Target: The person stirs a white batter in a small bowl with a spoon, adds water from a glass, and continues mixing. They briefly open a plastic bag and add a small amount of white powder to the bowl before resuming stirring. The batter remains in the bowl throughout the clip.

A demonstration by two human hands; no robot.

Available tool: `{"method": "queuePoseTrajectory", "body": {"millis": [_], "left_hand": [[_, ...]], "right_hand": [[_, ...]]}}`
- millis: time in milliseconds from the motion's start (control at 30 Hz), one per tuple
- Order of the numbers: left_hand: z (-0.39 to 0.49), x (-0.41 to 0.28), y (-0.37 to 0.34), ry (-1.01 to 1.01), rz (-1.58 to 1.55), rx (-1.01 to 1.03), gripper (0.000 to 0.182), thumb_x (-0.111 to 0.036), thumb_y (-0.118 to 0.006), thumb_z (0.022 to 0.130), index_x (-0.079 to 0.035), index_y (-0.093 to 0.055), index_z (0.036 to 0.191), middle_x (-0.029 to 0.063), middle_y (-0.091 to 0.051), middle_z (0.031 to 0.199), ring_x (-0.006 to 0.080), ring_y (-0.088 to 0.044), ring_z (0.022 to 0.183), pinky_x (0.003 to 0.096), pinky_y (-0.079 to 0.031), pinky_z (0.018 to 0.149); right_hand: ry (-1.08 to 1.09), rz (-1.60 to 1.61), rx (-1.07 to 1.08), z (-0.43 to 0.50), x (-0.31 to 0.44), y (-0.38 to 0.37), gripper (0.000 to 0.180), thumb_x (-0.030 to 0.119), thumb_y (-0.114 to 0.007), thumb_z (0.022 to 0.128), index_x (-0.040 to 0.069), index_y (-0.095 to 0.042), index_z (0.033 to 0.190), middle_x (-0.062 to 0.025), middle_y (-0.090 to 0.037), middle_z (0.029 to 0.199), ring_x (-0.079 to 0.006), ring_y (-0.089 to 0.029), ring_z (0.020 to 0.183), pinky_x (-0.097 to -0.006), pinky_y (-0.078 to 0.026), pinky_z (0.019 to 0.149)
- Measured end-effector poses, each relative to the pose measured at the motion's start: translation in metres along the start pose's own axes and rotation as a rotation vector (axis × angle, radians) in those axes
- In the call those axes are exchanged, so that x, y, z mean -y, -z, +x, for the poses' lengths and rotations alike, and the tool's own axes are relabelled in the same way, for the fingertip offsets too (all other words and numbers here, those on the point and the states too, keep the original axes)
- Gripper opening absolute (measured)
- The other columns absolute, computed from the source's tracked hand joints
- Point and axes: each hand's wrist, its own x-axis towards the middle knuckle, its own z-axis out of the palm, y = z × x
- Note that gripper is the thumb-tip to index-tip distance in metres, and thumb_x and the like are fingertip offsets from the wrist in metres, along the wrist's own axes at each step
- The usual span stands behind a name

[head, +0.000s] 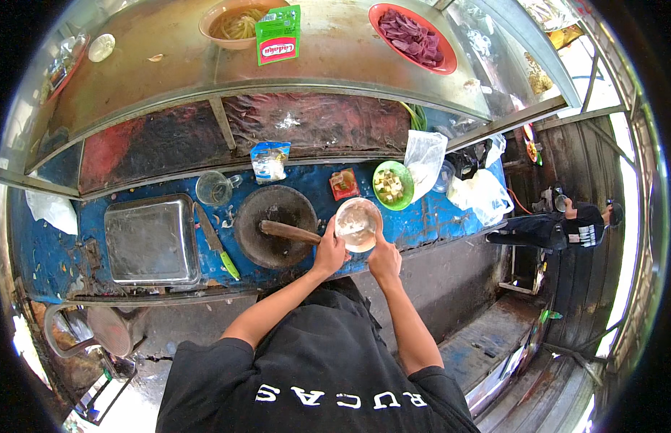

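Observation:
Both hands are on a small pale bowl that holds something whitish, perhaps powder or liquid. My left hand grips its left rim. My right hand is at the lower right rim with a finger along it; whether it also holds a utensil, I cannot tell. Left of the bowl sits a dark stone mortar, its wooden-handled pestle lying across it with the handle end beside my left hand. Above the bowl are a red sachet and a green bowl of pale cubes.
A green-handled knife, an upturned clear tray and a glass mug are left of the mortar. A blue-and-white packet stands behind it. Plastic bags lie right. The glass case's metal frame runs above. Another person stands far right.

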Motion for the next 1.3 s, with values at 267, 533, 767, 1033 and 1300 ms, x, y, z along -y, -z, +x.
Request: {"method": "queuePoseTrajectory", "body": {"millis": [267,533,767,1033,1300], "left_hand": [[0.005,0.008,-0.005,-0.038,-0.086,-0.039,0.064,0.003,-0.042,0.1,-0.002,-0.026,0.162,0.0184,-0.072,0.092,0.0189,-0.071,0.059,0.0325,-0.061,0.051],[0.007,0.014,-0.006,0.0,-0.118,-0.039,0.062,0.003,-0.041,0.1,0.001,-0.027,0.16,0.0165,-0.072,0.083,0.0194,-0.072,0.059,0.0331,-0.061,0.052],[0.003,0.005,-0.005,-0.089,-0.062,-0.061,0.06,0.004,-0.04,0.098,0.002,-0.032,0.157,0.0196,-0.072,0.093,0.02,-0.073,0.06,0.0329,-0.061,0.051],[0.002,0.003,-0.006,-0.06,-0.087,-0.072,0.061,0.004,-0.041,0.097,0.0,-0.034,0.157,0.0212,-0.072,0.101,0.0212,-0.073,0.061,0.033,-0.062,0.051],[0.0,0.005,-0.004,-0.039,-0.065,-0.097,0.061,0.002,-0.044,0.097,-0.001,-0.036,0.157,0.0218,-0.071,0.101,0.0213,-0.072,0.059,0.0345,-0.062,0.053]], "right_hand": [[-0.11,0.128,-0.007,-0.003,0.012,-0.005,0.047,0.011,-0.051,0.097,0.016,-0.057,0.144,-0.0311,-0.072,0.097,-0.0537,-0.069,0.093,-0.0633,-0.052,0.083],[-0.069,0.18,0.027,-0.003,0.002,-0.014,0.025,0.008,-0.053,0.094,0.005,-0.064,0.116,-0.0324,-0.071,0.096,-0.0531,-0.068,0.095,-0.063,-0.052,0.083],[-0.041,0.244,0.037,-0.007,0.006,-0.01,0.018,0.006,-0.054,0.094,0.0,-0.065,0.107,-0.0315,-0.07,0.099,-0.0524,-0.066,0.099,-0.0577,-0.052,0.085],[-0.039,0.284,0.116,-0.005,0.011,-0.002,0.016,0.006,-0.056,0.09,0.0,-0.065,0.103,-0.0321,-0.07,0.101,-0.0513,-0.067,0.102,-0.0571,-0.052,0.088],[0.122,0.321,0.125,0.006,-0.003,-0.021,0.01,0.006,-0.061,0.091,0.001,-0.064,0.1,-0.0244,-0.072,0.088,-0.0385,-0.071,0.076,-0.0483,-0.055,0.068]]}}
